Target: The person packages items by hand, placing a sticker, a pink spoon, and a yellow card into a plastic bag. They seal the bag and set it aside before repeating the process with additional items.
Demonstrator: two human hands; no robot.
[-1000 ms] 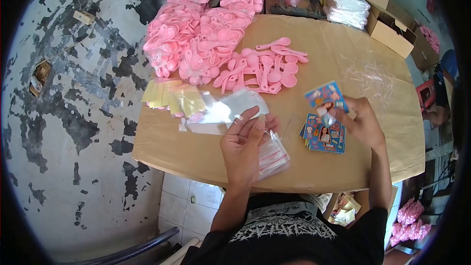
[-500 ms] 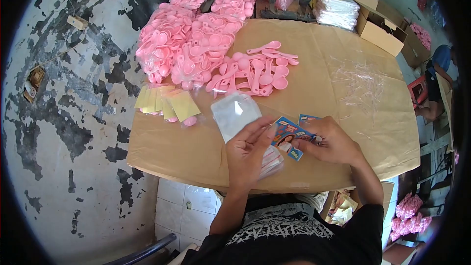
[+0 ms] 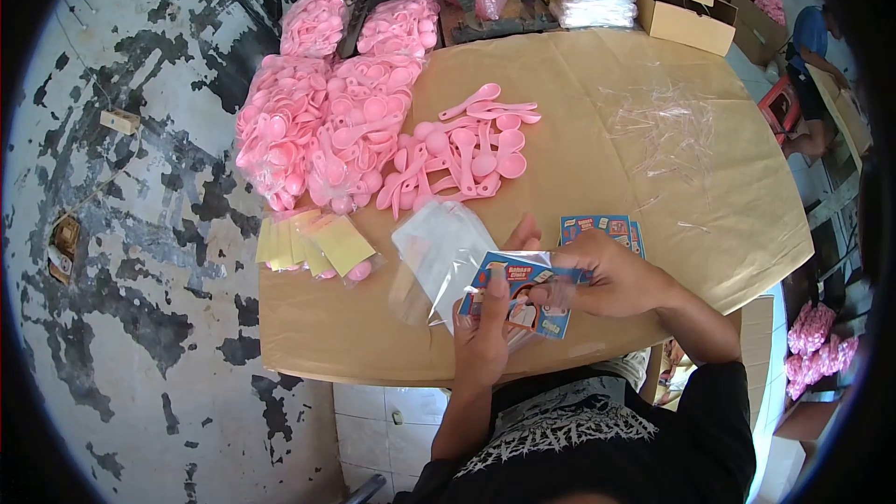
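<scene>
My left hand (image 3: 485, 327) is closed on a blue printed card (image 3: 527, 308), its thumb across the front and its fingers behind. Clear plastic film shows around the card's edge. My right hand (image 3: 607, 275) pinches the right side of this card between thumb and fingers. Just beyond that hand, more blue printed cards (image 3: 595, 222) lie on the table. Clear plastic bags (image 3: 434, 241) are stacked beside my left hand, partly covered by it. Left of them, several yellow cards (image 3: 341, 241) in clear bags with pink spoons overlap in a row.
Loose pink spoons (image 3: 464, 145) are heaped on the brown-papered table (image 3: 551, 168). Large clear bags of spoons (image 3: 280, 121) stand at the left. Thin plastic scraps (image 3: 667, 126) lie to the right. A cardboard box (image 3: 686, 19) is at the back; another person (image 3: 810, 56) sits at the far right.
The card is now held upright facing me by both hands, with the left thumb moved onto it. Other blue cards now lie beyond the right hand. The whole view has shifted.
</scene>
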